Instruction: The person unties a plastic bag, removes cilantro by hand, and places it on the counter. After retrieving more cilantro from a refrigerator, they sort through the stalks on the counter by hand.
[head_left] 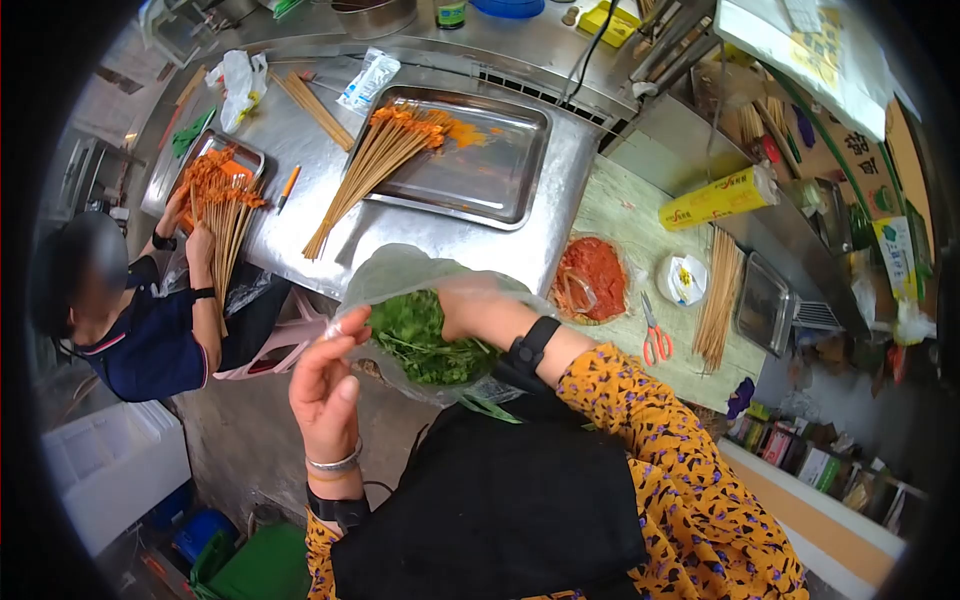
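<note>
A clear plastic bag [395, 272] with leafy green herbs [410, 335] inside is in front of my apron, by the table's near edge. My right hand [468, 308] reaches into the bag's mouth onto the herbs; its fingers are hidden among the leaves and plastic. At the bag's left rim is my left hand [328, 390], its bent fingertips on the plastic and its thumb standing apart. Green stems [490, 408] stick out below the bag, near my apron.
Skewers with orange food [375, 165] lie across a metal tray [520, 200]. A co-worker [150, 320] at left handles more skewers. On the right are red minced food [592, 275], scissors [655, 335], bare sticks [718, 300] and a yellow roll [715, 200]. A pink stool [285, 345] stands left.
</note>
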